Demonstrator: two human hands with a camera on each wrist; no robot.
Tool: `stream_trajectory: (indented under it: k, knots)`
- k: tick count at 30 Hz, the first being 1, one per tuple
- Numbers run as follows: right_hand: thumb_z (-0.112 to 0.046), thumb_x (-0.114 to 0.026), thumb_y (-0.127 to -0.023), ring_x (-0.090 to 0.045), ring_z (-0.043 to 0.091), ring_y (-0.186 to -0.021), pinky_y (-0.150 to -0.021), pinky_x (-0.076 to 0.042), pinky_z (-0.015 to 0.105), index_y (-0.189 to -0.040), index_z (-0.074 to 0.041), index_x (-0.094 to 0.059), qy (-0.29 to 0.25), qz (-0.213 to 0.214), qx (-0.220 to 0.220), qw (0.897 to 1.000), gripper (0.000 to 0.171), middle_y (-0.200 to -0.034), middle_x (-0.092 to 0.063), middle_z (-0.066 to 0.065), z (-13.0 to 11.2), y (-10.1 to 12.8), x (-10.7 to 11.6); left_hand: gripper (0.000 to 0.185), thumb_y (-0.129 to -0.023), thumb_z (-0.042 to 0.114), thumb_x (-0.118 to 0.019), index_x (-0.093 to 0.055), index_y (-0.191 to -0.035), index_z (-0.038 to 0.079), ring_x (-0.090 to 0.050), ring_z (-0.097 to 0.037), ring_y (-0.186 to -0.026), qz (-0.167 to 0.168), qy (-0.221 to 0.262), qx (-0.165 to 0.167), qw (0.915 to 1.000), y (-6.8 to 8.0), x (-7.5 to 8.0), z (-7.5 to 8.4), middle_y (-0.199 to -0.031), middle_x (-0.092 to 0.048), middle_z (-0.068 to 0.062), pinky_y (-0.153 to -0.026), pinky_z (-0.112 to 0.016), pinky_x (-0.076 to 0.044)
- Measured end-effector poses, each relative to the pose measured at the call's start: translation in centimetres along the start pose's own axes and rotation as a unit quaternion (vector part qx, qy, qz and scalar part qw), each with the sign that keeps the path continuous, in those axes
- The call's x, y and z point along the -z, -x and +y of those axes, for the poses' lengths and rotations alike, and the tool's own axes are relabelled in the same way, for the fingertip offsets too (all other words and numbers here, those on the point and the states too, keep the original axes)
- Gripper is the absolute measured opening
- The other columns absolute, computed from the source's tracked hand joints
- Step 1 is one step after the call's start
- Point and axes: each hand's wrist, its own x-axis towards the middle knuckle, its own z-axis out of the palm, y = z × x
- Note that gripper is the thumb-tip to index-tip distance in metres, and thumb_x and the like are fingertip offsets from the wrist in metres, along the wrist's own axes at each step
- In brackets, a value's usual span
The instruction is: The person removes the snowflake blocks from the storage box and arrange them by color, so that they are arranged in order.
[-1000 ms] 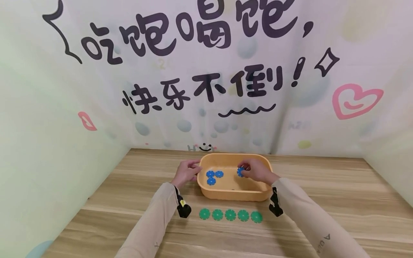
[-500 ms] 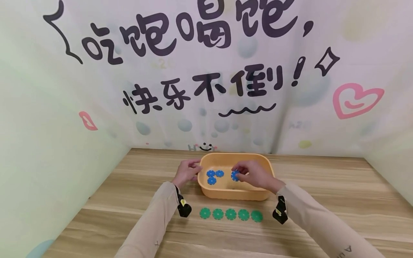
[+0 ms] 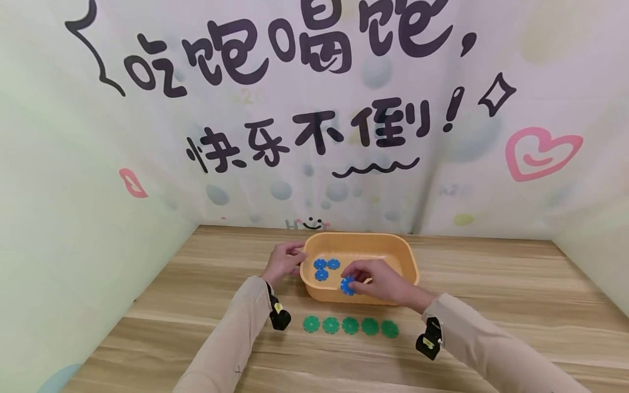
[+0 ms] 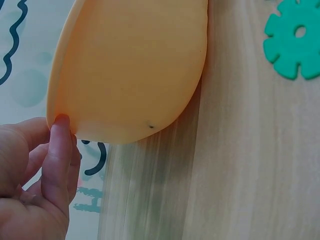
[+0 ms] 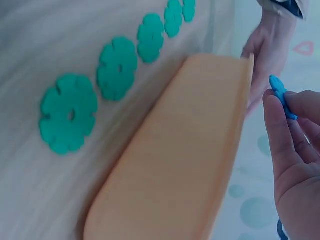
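Right hand (image 3: 378,281) nearer, pinching one blue disc (image 3: 347,285), three in tub (image 3: 409,256), five green discs (image 3: 350,326), left hand (image 3: 282,263) gripping rim

**Figure: what the person wears**

Both arms are covered by long beige sleeves: left sleeve (image 3: 231,333), right sleeve (image 3: 491,349), each ending at the wrist, on the near side of the orange tub (image 3: 314,286). The right sleeve carries small dark printed lettering on the forearm. A black wrist-mounted device with a small yellow mark is strapped at each cuff: left device (image 3: 279,317), right device (image 3: 428,339). The left hand (image 3: 283,263) and right hand (image 3: 380,282) are bare, without gloves or rings.
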Motion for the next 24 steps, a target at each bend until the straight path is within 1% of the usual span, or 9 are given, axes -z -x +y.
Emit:
stream_trajectory:
  k: [3,5,12,17,21,24]
  knots:
    - [-0.005,-0.062,-0.081,-0.057,0.007,-0.071,-0.067,-0.051,0.019,-0.097,0.001,-0.061,-0.007,-0.018,0.012,1.000,0.016,-0.081,-0.061,0.000,-0.4,0.1,-0.9,0.036,-0.084,0.008,-0.058,-0.055,-0.120,0.004,-0.058,-0.018,-0.074,0.002,0.004,0.000,1.0000,0.0,0.0,-0.1,-0.090,-0.056,-0.012,-0.061,-0.032,-0.054]
    - [-0.006,-0.062,-0.082,-0.056,0.006,-0.071,-0.067,-0.050,0.018,-0.097,0.001,-0.061,-0.011,-0.032,0.012,0.999,0.017,-0.082,-0.061,-0.001,-0.5,0.2,-1.5,0.035,-0.084,0.008,-0.058,-0.055,-0.119,0.004,-0.058,-0.018,-0.074,0.003,0.005,0.002,1.0000,0.0,0.0,-0.1,-0.090,-0.056,-0.011,-0.060,-0.031,-0.054]
    - [-0.007,-0.063,-0.081,-0.055,0.003,-0.072,-0.065,-0.049,0.017,-0.093,-0.004,-0.059,-0.033,-0.069,-0.005,0.997,0.013,-0.082,-0.061,-0.004,-0.9,0.2,-3.9,0.035,-0.084,0.008,-0.059,-0.056,-0.119,0.005,-0.060,-0.022,-0.078,0.005,0.005,0.005,1.0000,0.1,-0.1,0.1,-0.090,-0.056,-0.012,-0.060,-0.030,-0.054]
    - [-0.005,-0.064,-0.080,-0.054,0.001,-0.071,-0.064,-0.049,0.016,-0.090,-0.004,-0.057,-0.037,-0.081,-0.011,0.996,0.012,-0.080,-0.060,-0.005,-0.9,-0.1,-5.8,0.036,-0.084,0.009,-0.058,-0.055,-0.120,0.004,-0.060,-0.024,-0.080,0.001,0.002,0.005,1.0000,0.2,0.0,0.2,-0.092,-0.056,-0.013,-0.062,-0.031,-0.054]
    - [-0.004,-0.065,-0.079,-0.054,0.000,-0.069,-0.063,-0.048,0.014,-0.084,-0.007,-0.058,-0.028,-0.082,0.006,0.996,0.009,-0.078,-0.061,-0.004,-1.1,-0.4,-7.1,0.037,-0.085,0.008,-0.058,-0.054,-0.120,0.002,-0.060,-0.026,-0.081,-0.003,0.003,-0.001,1.0000,0.2,0.1,0.1,-0.092,-0.057,-0.013,-0.065,-0.035,-0.054]
    - [-0.003,-0.065,-0.078,-0.054,-0.001,-0.067,-0.061,-0.048,0.013,-0.081,-0.007,-0.059,-0.030,-0.085,0.015,0.996,0.008,-0.076,-0.061,-0.004,-1.3,-0.7,-7.8,0.036,-0.085,0.008,-0.058,-0.054,-0.120,0.001,-0.060,-0.026,-0.080,-0.006,0.003,-0.007,1.0000,0.2,0.0,0.1,-0.091,-0.057,-0.013,-0.065,-0.035,-0.054]
